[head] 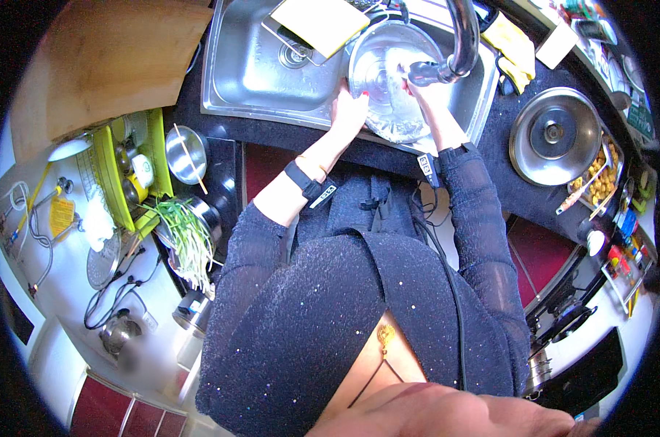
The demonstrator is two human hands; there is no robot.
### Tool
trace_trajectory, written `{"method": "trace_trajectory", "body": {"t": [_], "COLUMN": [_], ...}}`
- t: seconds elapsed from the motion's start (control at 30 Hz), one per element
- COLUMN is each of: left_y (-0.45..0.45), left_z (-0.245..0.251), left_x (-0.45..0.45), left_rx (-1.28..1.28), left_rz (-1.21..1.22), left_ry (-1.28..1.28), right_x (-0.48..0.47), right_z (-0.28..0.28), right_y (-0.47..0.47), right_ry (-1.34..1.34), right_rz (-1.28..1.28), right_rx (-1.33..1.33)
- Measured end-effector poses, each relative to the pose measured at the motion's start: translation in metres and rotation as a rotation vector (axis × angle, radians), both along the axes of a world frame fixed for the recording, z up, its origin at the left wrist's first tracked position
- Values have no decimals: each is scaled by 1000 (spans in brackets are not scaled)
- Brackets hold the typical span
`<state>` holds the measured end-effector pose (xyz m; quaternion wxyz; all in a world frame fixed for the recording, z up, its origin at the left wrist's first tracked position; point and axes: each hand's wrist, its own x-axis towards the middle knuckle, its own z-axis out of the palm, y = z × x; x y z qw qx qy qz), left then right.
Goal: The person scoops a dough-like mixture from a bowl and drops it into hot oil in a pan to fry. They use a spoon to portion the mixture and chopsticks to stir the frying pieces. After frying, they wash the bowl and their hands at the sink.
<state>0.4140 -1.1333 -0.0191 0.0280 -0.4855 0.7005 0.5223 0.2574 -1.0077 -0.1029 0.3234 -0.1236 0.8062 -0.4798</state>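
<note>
My left hand (350, 110) grips the near left rim of a wet, shiny round basin or pot lid (379, 82); I cannot tell which. It rests over the right bowl of a double stainless-steel sink (270, 109). My right hand (424, 101) reaches over the round piece's right side, under the chrome faucet (428, 74). The faucet and glare partly hide its fingers, so whether it holds anything is unclear. A yellow-edged white board or cloth (319, 24) lies on a wire rack (275, 30) across the sink's far middle.
Yellow-and-black gloves (513, 52) and a large metal lid (553, 136) lie to the right, beside a tray of browned food pieces (600, 180). On the left are a metal bowl with a chopstick across it (186, 155), long green-and-white vegetables (188, 240) and a green dish rack (111, 169).
</note>
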Motion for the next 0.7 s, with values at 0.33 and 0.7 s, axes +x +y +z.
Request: {"method": "trace_trajectory", "body": {"t": [0.33,0.7], "left_y": [3,4], "left_z": [9,-4], "left_x": [1,6], "left_rx": [86,58], "left_rz": [84,78], "left_ry": [-24,23], "right_x": [-8,-14], "right_z": [5,1], "right_y": [-11,-7], "right_ry": [-281,-175], "right_rz": [168,264], "right_rx": [-62,-10]}}
